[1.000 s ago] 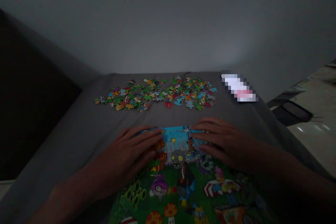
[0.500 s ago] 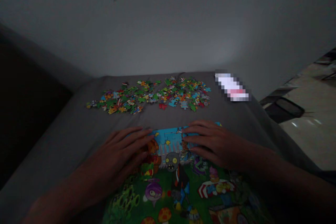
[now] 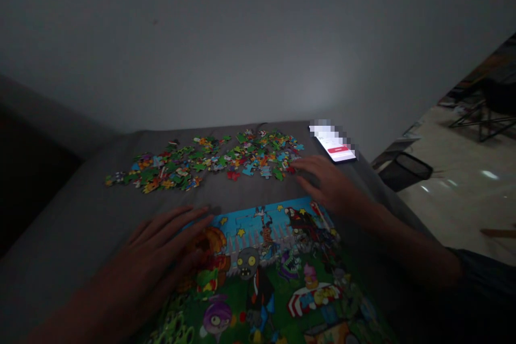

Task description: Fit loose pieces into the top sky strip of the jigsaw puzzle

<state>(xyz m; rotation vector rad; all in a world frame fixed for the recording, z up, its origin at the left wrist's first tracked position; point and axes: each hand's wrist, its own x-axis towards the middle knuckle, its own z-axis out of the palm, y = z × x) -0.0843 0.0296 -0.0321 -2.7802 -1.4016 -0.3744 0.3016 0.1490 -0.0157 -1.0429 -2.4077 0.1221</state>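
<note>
My left hand (image 3: 157, 252) lies over the upper left part of a cartoon jigsaw puzzle (image 3: 258, 301), fingers stretched out and holding nothing. Below me, the puzzle shows a grey zombie, a purple round plant and a blue strip of sky with stars. My right hand (image 3: 326, 183) is beyond the puzzle's top right corner, fingers extended and apart. Its fingertips are at the right end of a spread of loose puzzle pieces (image 3: 221, 160), close to a small red piece (image 3: 291, 170). Whether they touch it I cannot tell.
A lit phone (image 3: 334, 145) lies at the back right of the grey cloth-covered surface (image 3: 72, 215). Behind it rises a pale wall (image 3: 226, 54). Past the right edge are a tiled floor (image 3: 455, 177), a dark mesh object (image 3: 407, 169) and a folding chair frame (image 3: 479, 118).
My right hand has left the puzzle's top edge and reached forward to the loose pieces. My left hand stays at the puzzle's upper left. The view has shifted to the right.
</note>
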